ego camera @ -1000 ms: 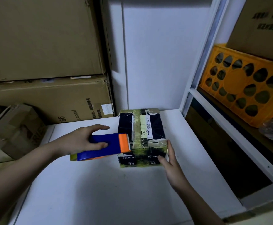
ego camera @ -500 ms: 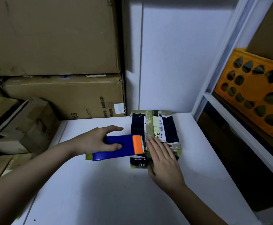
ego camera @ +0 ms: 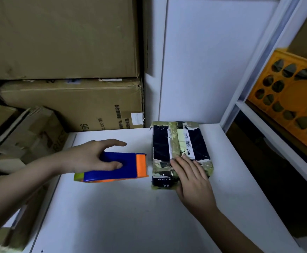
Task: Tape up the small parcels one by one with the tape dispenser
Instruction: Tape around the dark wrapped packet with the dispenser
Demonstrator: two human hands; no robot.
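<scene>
A small dark parcel [ego camera: 181,143] with a white label and yellowish tape strips lies on the white table [ego camera: 121,216], near the back wall. My right hand [ego camera: 191,179] lies flat on the parcel's near end, fingers spread over the tape. My left hand [ego camera: 92,157] holds a blue and orange tape dispenser [ego camera: 118,168] just left of the parcel, a small gap between the orange end and the parcel's side. The index finger is stretched out above the dispenser.
Big cardboard boxes [ego camera: 67,99] are stacked at the back left, smaller ones [ego camera: 26,136] beside the table's left edge. A white shelf frame [ego camera: 258,70] stands to the right, with an orange plastic crate [ego camera: 291,99] on its shelf.
The dispenser has moved left, off the parcel's top edge. My right hand went from the parcel's front corner to lying flat on the tape on its near end.
</scene>
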